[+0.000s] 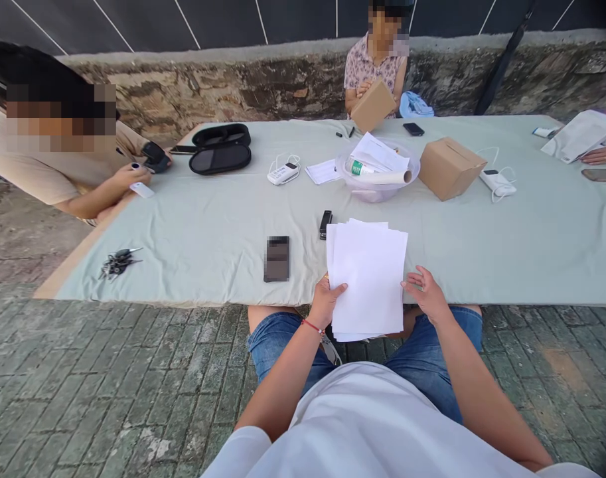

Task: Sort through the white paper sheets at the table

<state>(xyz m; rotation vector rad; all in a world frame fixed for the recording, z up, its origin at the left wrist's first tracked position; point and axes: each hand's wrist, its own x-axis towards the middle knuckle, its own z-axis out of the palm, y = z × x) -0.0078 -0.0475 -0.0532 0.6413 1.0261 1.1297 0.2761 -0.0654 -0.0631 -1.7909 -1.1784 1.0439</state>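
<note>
A small stack of white paper sheets [367,282], its edges not quite lined up, is held over the table's near edge and my lap. My left hand [327,299] grips the stack at its left side, thumb on top and fingers underneath. At the right side, my right hand [426,292] has its fingers apart, with the tips at or just beside the paper's edge. A black stapler-like object [325,224] lies just behind the sheets' top left corner. Left of the sheets lies a dark phone [277,259].
The cloth-covered table [208,245] bears keys [118,263], a black case [220,158], a white power strip [283,173], a plastic basin [375,192] with papers and a cardboard box [449,169]. One person [377,66] opposite holds another box [373,106]; people also sit left and right.
</note>
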